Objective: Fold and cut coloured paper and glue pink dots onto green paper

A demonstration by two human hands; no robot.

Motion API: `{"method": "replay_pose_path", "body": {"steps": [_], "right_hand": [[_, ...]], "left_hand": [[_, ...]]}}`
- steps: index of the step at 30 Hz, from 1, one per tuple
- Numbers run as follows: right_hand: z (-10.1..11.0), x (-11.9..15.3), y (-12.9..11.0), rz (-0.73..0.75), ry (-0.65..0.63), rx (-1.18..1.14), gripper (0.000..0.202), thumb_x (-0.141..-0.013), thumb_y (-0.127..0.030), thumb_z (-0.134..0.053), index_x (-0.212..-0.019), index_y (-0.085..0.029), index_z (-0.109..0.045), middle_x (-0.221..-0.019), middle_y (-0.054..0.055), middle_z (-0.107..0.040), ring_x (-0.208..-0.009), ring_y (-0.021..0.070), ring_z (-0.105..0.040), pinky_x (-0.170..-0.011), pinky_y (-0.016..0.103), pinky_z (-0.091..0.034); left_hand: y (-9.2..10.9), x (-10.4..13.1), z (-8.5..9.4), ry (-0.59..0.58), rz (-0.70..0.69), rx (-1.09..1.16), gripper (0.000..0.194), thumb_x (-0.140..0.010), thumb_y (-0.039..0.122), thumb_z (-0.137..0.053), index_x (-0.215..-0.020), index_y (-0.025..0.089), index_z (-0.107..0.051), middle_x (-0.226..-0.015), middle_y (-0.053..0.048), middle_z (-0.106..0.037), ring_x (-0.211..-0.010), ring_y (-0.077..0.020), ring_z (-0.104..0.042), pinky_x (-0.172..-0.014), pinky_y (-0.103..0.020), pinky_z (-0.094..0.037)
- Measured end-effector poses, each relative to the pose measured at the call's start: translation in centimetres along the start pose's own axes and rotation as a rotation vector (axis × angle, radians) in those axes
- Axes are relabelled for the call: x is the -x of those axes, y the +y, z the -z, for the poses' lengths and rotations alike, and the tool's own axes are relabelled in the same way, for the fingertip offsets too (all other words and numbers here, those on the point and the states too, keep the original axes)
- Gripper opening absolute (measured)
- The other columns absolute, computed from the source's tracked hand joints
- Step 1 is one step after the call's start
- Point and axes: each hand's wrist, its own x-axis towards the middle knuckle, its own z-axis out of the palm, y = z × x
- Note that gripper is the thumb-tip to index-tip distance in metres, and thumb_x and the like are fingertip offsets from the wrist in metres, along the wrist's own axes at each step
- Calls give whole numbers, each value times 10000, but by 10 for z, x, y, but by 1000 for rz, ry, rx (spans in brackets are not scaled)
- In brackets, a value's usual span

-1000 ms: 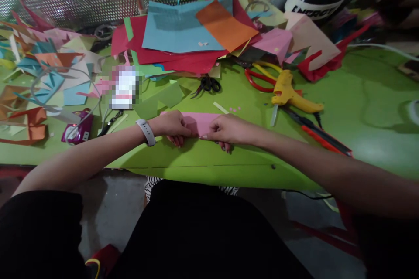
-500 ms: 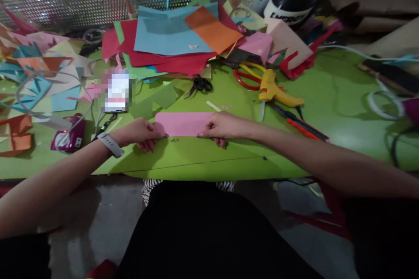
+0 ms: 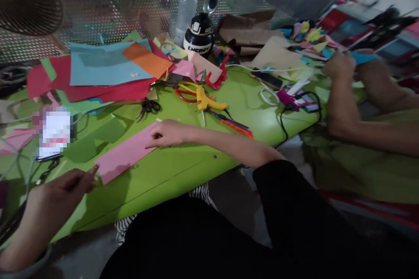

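A pink paper strip (image 3: pixel 126 153) lies slanted near the front of the green table (image 3: pixel 183 170). At its right end my right hand (image 3: pixel 168 133) pinches the paper between thumb and fingers. My left hand (image 3: pixel 62 196) is beside the strip's left end, fingers bent and drawn together, the fingertips close to the paper's corner; whether they grip anything is hard to see. Just beyond the strip lie folded green paper (image 3: pixel 109 130) and small black scissors (image 3: pixel 149 107).
Blue paper (image 3: pixel 101 63) and orange paper (image 3: pixel 147 59) lie on red sheets. A yellow glue gun (image 3: pixel 209 101), an orange-and-black tool (image 3: pixel 234 125) and a phone (image 3: pixel 55 133) are nearby. Another person's hands (image 3: pixel 340 65) work at the right, behind a black bottle (image 3: pixel 199 37).
The view has swung to the right, bringing another person's arms into sight. My left hand has come off the strip's left end, while my right hand stays on the other end.
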Motion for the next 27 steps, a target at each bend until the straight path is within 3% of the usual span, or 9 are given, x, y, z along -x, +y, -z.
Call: {"method": "replay_pose_path", "body": {"steps": [1, 3, 5, 7, 10, 12, 14, 22, 27], "right_hand": [[3, 10, 2, -7, 31, -36, 396, -935, -506, -612, -693, -192, -612, -686, 1, -658, -631, 125, -538, -618, 286, -354], [8, 38, 9, -82, 116, -38, 325, -957, -474, -583, -792, -203, -653, -739, 10, -692, -661, 140, -576, -661, 293, -394], [13, 72, 22, -187, 229, 30, 254, -962, -427, -575, -881, -209, -679, -849, 34, -731, -741, 163, -628, -712, 304, -434], [16, 108, 42, -311, 376, 118, 229, -977, -373, -525, -966, -215, -691, -939, 56, -742, -832, 188, -668, -764, 315, -469], [19, 151, 80, -512, 540, 394, 276, -936, -331, -533, -1135, -198, -670, -1186, 129, -697, -1012, 276, -668, -825, 383, -501], [21, 167, 101, -664, 504, 509, 332, -884, -329, -575, -1155, -159, -666, -1198, 183, -678, -1052, 342, -656, -825, 432, -515], [21, 175, 115, -735, 430, 470, 329, -865, -311, -578, -1145, -167, -674, -1140, 165, -696, -1003, 329, -675, -803, 419, -527], [20, 180, 128, -738, 419, 293, 449, -753, -425, -655, -1142, -201, -658, -1104, 129, -698, -946, 304, -680, -830, 449, -547], [21, 196, 136, -753, 295, 337, 288, -676, -320, -651, -945, -215, -657, -997, 147, -693, -879, 311, -669, -769, 445, -533]], "left_hand": [[8, 4, -5, 165, -87, -36, 454, -907, 675, -406, -837, 327, -691, -744, 37, -766, -591, -245, -710, -492, -343, -490], [25, 7, -18, 214, -346, -72, 377, -984, 514, -452, -1237, 305, -637, -1087, -32, -781, -903, -287, -758, -706, -392, -584], [39, 2, -34, 231, -644, -103, 565, -1000, 479, -472, -1515, 251, -426, -1423, -112, -625, -1248, -323, -639, -988, -463, -544], [48, -8, -49, 223, -764, -155, 722, -1016, 516, -426, -1625, 205, -196, -1597, -145, -417, -1446, -331, -446, -1165, -499, -399], [53, -21, -66, 186, -781, -195, 810, -1020, 596, -332, -1640, 156, -52, -1669, -158, -245, -1538, -318, -266, -1264, -491, -209], [54, -27, -72, 136, -786, -194, 830, -1014, 631, -297, -1639, 145, -47, -1674, -155, -227, -1553, -304, -223, -1284, -467, -124], [53, -29, -74, 80, -803, -185, 846, -1001, 659, -305, -1640, 161, -61, -1673, -139, -244, -1556, -290, -214, -1290, -441, -72], [45, -31, -62, -59, -845, -212, 856, -996, 665, -331, -1640, 206, -3, -1685, -115, -215, -1560, -276, -202, -1287, -436, -54], [40, -30, -56, -110, -863, -187, 869, -975, 682, -387, -1639, 266, -12, -1692, -85, -193, -1566, -269, -180, -1290, -431, -33]]}}
